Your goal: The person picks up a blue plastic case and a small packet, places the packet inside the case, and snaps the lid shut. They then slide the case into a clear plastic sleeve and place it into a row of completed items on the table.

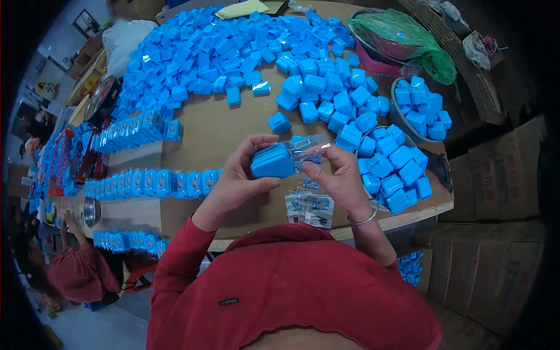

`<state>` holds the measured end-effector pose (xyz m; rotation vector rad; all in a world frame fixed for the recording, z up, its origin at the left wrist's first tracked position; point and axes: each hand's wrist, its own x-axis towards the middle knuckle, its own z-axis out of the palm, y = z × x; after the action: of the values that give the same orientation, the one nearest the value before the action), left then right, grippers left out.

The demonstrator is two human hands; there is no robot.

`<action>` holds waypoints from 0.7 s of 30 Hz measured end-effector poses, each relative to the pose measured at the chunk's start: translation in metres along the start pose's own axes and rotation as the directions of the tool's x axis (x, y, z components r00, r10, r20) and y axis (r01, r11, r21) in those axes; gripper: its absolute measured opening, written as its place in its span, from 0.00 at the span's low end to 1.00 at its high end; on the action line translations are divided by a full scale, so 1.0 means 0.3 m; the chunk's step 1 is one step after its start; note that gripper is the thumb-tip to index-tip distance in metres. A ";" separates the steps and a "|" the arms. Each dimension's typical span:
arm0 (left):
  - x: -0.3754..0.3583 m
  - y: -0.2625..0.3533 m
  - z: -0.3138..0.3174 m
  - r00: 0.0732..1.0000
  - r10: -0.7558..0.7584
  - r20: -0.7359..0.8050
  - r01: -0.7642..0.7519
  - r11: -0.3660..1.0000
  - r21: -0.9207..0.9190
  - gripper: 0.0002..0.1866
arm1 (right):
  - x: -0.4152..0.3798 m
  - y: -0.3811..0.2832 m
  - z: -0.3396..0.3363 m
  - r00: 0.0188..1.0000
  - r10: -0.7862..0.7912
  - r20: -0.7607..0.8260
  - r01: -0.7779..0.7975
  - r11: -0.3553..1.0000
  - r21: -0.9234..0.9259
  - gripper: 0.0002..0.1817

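grip of left hand (236,173) closed on one blue case (272,161), right hand (343,179) pinching one clear bag (305,147) — three case rows (154,182)

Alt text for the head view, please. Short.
A person's left hand holds a blue case while the right hand pinches a clear plastic packet beside it. Beyond, loose blue cases pile on a table; rows of printed blue packs stand to the left.

Cardboard cartons (496,181) stand right of the bench (204,125), green plastic (402,34) at its far right, another person (81,274) left.
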<state>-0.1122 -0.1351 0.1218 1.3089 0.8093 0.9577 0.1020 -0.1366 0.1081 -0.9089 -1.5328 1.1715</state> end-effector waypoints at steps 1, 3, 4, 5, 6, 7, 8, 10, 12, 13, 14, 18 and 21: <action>0.001 -0.001 0.003 1.000 0.013 0.005 -0.013 0.999 0.038 0.38 | 0.002 -0.009 0.003 1.000 -0.019 0.016 0.019 1.000 -0.023 0.08; 0.004 -0.002 0.012 0.999 0.035 0.018 -0.037 0.993 0.113 0.38 | 0.004 -0.035 0.008 0.998 -0.053 0.046 0.056 0.996 -0.067 0.09; 0.004 0.000 0.016 1.000 0.018 0.022 -0.020 0.994 0.104 0.38 | 0.005 -0.034 0.007 0.996 -0.074 0.040 0.077 0.991 -0.105 0.11; 0.003 0.004 0.019 1.000 0.001 0.027 -0.003 0.995 0.096 0.38 | 0.008 -0.031 0.005 0.995 -0.096 0.034 0.100 0.985 -0.142 0.13; 0.002 0.006 0.020 0.999 -0.015 0.032 0.012 0.996 0.089 0.38 | 0.010 -0.028 0.004 0.992 -0.119 0.029 0.122 0.976 -0.180 0.15; 0.000 0.003 0.019 0.999 -0.042 0.028 0.040 0.997 0.071 0.38 | 0.012 -0.017 0.011 0.992 -0.117 -0.039 0.113 0.989 -0.100 0.18; -0.003 -0.005 0.016 0.997 -0.069 0.024 0.067 0.996 0.052 0.38 | 0.015 0.000 0.025 0.988 -0.110 -0.106 0.108 0.994 -0.018 0.21; -0.007 -0.009 0.016 0.994 -0.105 0.019 0.105 0.994 0.016 0.38 | 0.021 0.000 0.035 0.987 -0.050 -0.151 0.067 0.991 0.115 0.25; -0.008 -0.009 0.024 0.992 -0.125 0.016 0.125 0.992 -0.021 0.39 | 0.026 -0.030 0.034 0.994 0.041 -0.105 -0.018 0.976 0.215 0.28; -0.011 -0.007 0.031 0.994 -0.106 0.023 0.106 0.994 0.004 0.39 | 0.028 -0.032 0.034 0.993 0.085 -0.075 -0.060 0.953 0.295 0.27; -0.013 -0.002 0.040 0.996 -0.089 0.032 0.088 0.996 0.029 0.39 | 0.035 -0.032 0.031 0.991 0.127 -0.044 -0.102 0.922 0.372 0.27; -0.011 -0.004 0.035 0.993 -0.110 0.041 0.109 0.993 0.037 0.41 | 0.053 -0.049 0.016 0.985 0.169 -0.024 -0.146 0.908 0.393 0.26; -0.008 0.018 0.021 0.994 -0.098 0.052 0.099 0.995 -0.016 0.42 | 0.044 -0.034 -0.027 0.982 0.160 0.097 -0.185 0.899 0.397 0.20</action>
<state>-0.1080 -0.1398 0.1276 1.2612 0.8160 0.8487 0.1064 -0.1250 0.1217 -0.7403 -1.2051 1.5882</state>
